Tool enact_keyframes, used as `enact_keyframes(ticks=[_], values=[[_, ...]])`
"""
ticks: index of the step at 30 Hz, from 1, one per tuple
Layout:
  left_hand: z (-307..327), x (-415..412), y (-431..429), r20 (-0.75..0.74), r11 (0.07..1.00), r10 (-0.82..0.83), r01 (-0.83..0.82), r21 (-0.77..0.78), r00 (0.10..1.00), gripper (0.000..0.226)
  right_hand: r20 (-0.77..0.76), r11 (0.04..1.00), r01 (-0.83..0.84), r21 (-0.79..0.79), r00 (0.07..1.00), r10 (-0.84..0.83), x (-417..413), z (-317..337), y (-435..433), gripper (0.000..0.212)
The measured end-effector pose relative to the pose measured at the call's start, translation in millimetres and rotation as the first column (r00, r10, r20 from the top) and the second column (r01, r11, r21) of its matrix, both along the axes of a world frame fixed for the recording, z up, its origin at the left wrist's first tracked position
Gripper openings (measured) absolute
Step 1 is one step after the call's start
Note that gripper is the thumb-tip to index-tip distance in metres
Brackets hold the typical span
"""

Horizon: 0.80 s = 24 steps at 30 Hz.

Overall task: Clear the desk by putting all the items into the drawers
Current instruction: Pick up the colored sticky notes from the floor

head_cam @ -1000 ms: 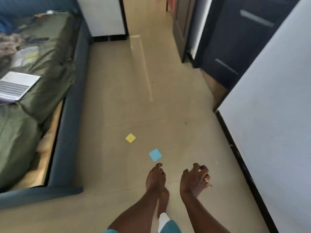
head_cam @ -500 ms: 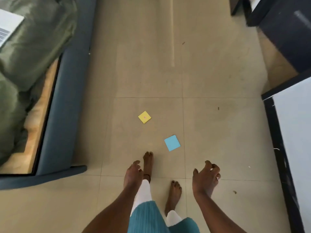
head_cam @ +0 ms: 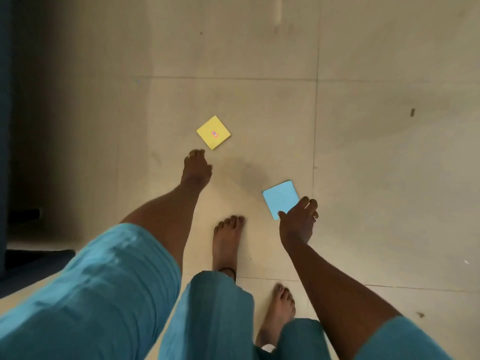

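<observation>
head view: looking straight down at a pale tiled floor (head_cam: 376,178); no desk or drawer in sight.
yellow pad (head_cam: 213,132): flat on the floor, face up, small orange sticker near its middle; square, so no long axis; turned so its corners point up, down and sideways in the frame.
blue pad (head_cam: 280,198): flat on the floor to the right of the yellow one and nearer the feet, well apart from it; also square, tilted a little off the tile lines.
left hand (head_cam: 196,170): reaching down toward the yellow pad, fingers loosely curled, nothing in it; fingertips just short of the pad's lower corner, not touching.
right hand (head_cam: 298,220): over the lower right corner of the blue pad, fingers spread and unclenched, a ring on one; whether it touches the pad or grasps it i cannot tell.
posture: bent forward, both arms down at once, likely so each hand takes one pad in a single stoop.
bare feet (head_cam: 227,240): planted behind the pads, clear of both.
task standing: both pads lie off the desk on the floor, judged to need lifting before any drawer.
</observation>
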<state>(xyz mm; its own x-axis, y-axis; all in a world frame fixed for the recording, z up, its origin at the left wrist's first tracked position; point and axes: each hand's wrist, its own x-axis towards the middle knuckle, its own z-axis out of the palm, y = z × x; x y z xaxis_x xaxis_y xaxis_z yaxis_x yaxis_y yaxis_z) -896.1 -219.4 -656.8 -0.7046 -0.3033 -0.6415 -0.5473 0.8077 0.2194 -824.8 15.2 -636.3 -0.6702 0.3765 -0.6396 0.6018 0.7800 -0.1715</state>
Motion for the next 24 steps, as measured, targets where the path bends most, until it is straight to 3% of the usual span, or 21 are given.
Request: enact_keyframes(ticks=[9, 14, 17, 21, 22, 24], values=[[-81, -80, -16, -0.120, 0.993, 0.046, -0.058, -0.098, 0.992, 0.077, 0.040, 0.974, -0.074, 0.213, 0.997, 0.067, -15, -92, -6, 0.083], [-89, -89, -14, -0.090, 0.979, 0.088, -0.103, -0.175, 0.992, 0.073, 0.058, 0.993, 0.022, 0.113, 0.998, -0.029, -21, -92, -4, 0.074], [-85, -91, -12, -0.047, 0.960, 0.244, -0.248, -0.126, 0.969, 0.074, 0.080, 0.996, 0.062, 0.064, 0.995, -0.067, -27, -91, 2, 0.075], [-73, -94, -8, -0.011, 0.947, 0.285, -0.283, -0.155, 0.959, 0.074, 0.068, 0.993, 0.114, 0.041, 0.991, -0.117, -33, -91, 11, 0.072], [-61, -111, -10, -0.081, 0.940, 0.303, -0.312, -0.141, 0.950, 0.072, 0.072, 0.992, 0.119, 0.033, 0.990, -0.121, -33, -90, 12, 0.069], [-82, -84, -3, -0.047, 0.925, 0.355, -0.358, -0.126, 0.934, 0.068, 0.088, 0.992, 0.124, 0.008, 0.988, -0.124, -32, -88, 16, 0.056]])
